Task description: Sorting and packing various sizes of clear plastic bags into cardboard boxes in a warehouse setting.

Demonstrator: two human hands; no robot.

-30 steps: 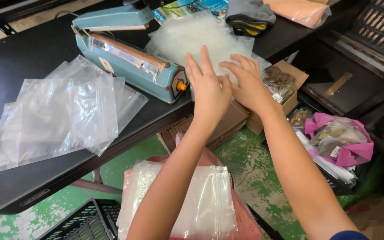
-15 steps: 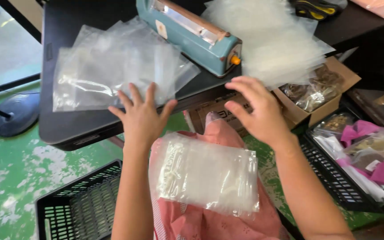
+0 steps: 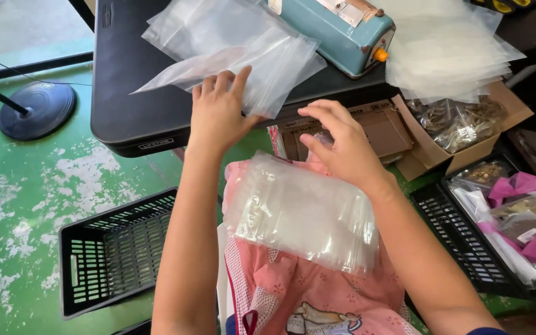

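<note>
A stack of clear zip bags (image 3: 302, 214) lies across the person's lap, on a pink apron (image 3: 317, 291), just below the front edge of the black desk (image 3: 125, 93). The right hand (image 3: 342, 146) hovers at the upper right corner of the stack, its fingers (image 3: 321, 115) curled and loosely apart, with nothing pinched between them; whether the heel of the hand touches the stack cannot be told. The left hand (image 3: 218, 115) is raised to the desk edge, fingers (image 3: 224, 80) spread and lying flat against a loose pile of clear bags (image 3: 231, 43) that fans out over the desktop and hangs slightly past its edge.

Beside that pile, farther back on the desk, stands a teal heat sealer (image 3: 336, 28) with an orange knob (image 3: 379, 54) at its near end. To the right of it lies another heap of clear bags (image 3: 448, 49), overhanging an open cardboard box (image 3: 510, 108) that holds packets of dried brown goods. A black plastic basket (image 3: 116, 248) stands on the green painted floor (image 3: 26, 186) at the left, and another black basket (image 3: 460, 242) at the right holds filled packets with pink paper
</note>
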